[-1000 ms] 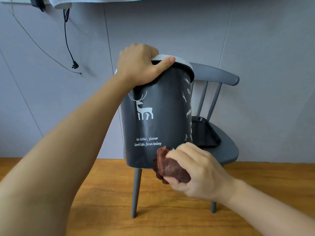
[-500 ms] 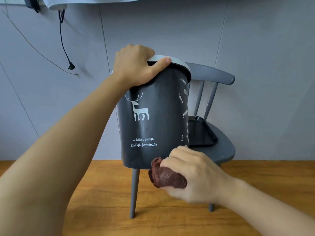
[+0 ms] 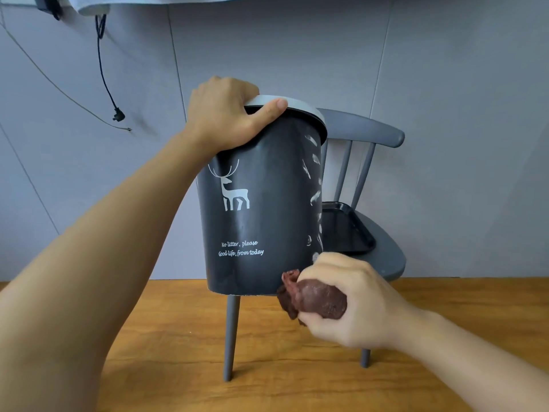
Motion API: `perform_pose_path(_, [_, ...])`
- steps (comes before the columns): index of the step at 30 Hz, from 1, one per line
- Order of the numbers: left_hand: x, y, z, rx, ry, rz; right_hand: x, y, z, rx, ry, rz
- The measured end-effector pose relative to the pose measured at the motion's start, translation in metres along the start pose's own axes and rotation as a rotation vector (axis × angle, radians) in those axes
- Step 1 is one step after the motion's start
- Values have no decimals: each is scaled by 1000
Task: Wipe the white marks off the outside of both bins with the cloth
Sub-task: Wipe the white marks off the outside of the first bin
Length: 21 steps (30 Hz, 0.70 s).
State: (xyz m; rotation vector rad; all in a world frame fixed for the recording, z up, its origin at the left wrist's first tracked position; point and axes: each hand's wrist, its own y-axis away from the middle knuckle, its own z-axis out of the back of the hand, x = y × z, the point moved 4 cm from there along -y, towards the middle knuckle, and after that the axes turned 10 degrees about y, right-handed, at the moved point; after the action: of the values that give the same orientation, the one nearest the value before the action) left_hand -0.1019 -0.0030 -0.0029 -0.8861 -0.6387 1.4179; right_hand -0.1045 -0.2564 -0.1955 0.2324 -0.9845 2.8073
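A dark grey bin [image 3: 261, 209] with a pale grey rim, printed with a white deer and the words "No litter, please / Good life, from today", is held aloft, tilted slightly. White marks [image 3: 315, 173] streak its right side. A crumpled dark red cloth [image 3: 312, 298] sits bunched at the bin's lower right edge.

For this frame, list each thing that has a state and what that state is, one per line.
Left hand: grips the bin's rim.
Right hand: holds the bunched cloth.
Bin: held up, slightly tilted, white marks down its right side.
Cloth: crumpled, at the bin's bottom right corner.
Tray: lies flat on the chair seat.
Chair: upright on the floor.
Cable: hangs unplugged on the wall.
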Motion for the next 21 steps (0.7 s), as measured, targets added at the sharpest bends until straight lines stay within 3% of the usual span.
perform_pose_path(5, [3, 2, 3, -14, 36, 11, -10, -11, 17, -220, -29, -179])
perform_pose_path(10, [2, 4, 4, -17, 50, -15, 3, -4, 0, 113, 43, 5])
perform_pose_path(12, [3, 6, 5, -20, 49, -27, 3, -8, 10, 119, 13, 27])
perform_pose_path(18, [8, 16, 14, -64, 135, -91, -26, -25, 62, -355, -210, -273])
perform_pose_path(21, [10, 20, 19, -73, 150, -115, -37, -31, 68, -460, -269, -363])
